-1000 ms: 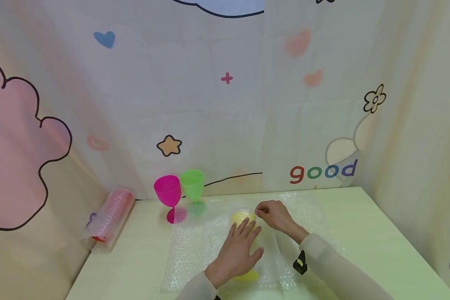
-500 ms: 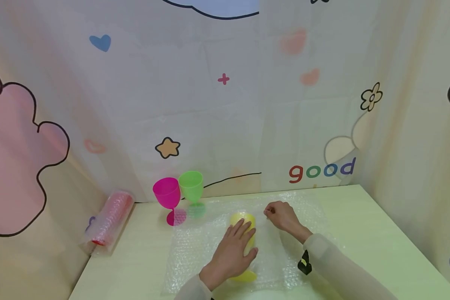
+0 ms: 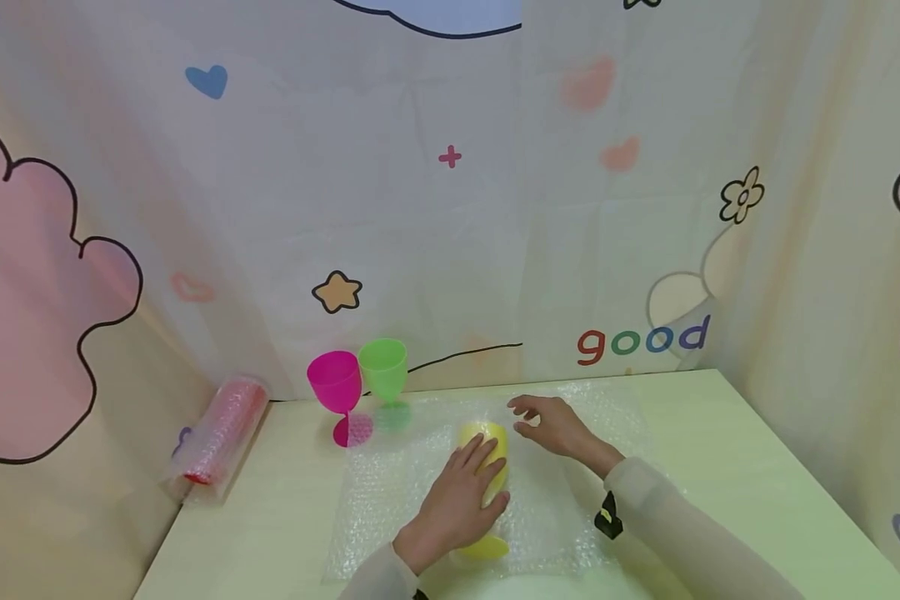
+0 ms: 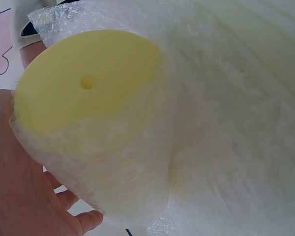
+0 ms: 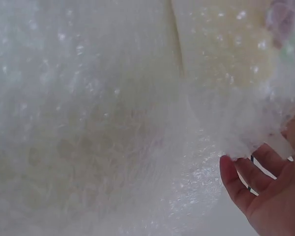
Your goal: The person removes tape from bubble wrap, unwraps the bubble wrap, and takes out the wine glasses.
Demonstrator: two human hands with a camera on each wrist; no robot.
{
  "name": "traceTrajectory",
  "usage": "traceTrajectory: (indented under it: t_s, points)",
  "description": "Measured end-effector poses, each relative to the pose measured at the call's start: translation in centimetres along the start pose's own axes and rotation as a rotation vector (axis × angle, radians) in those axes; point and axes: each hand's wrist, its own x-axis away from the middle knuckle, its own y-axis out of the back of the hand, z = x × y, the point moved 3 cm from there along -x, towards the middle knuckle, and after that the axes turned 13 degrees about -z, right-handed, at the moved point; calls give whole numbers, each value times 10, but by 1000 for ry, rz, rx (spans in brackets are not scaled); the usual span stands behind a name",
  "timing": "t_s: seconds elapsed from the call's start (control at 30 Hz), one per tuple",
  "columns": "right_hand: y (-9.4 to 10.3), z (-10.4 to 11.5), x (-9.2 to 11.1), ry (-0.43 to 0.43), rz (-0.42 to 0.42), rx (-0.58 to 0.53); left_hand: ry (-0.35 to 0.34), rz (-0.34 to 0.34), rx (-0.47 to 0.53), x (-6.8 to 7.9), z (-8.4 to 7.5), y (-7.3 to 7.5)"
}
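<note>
- The yellow cup (image 3: pixel 497 482) lies on its side on the bubble wrap (image 3: pixel 393 508), with its round foot toward the person.
- The left hand (image 3: pixel 456 502) rests across the cup's middle, fingers long and nearly straight, not curled round it. Some wrap covers part of the cup there.
- The right hand (image 3: pixel 557 425) is up by the cup's mouth, just to its right. Its fingers are softly bent, with a gap before the thumb. I can't tell if the fingertips touch the wrap.
- So the cup is under one hand and beside the other.
- A pink cup (image 3: pixel 336 382) and a green cup (image 3: pixel 384 367) stand farther back, left of both hands.
</note>
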Motion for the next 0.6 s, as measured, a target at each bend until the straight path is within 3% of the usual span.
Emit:
traceTrajectory:
  t_s: [0.13,0.23,0.43,0.6]
  points:
    - [0,2,-2,46,11,70,16,35,-1,0,3,0]
    - [-2,-3,-1,39,3,134,6,25,-10,2,5,0]
    - [0,-16,1,-14,-25,189,-18,-33,-39,7,11,6]
    - [4,-23,1,-61,-16,217,11,-10,-24,11,18,11]
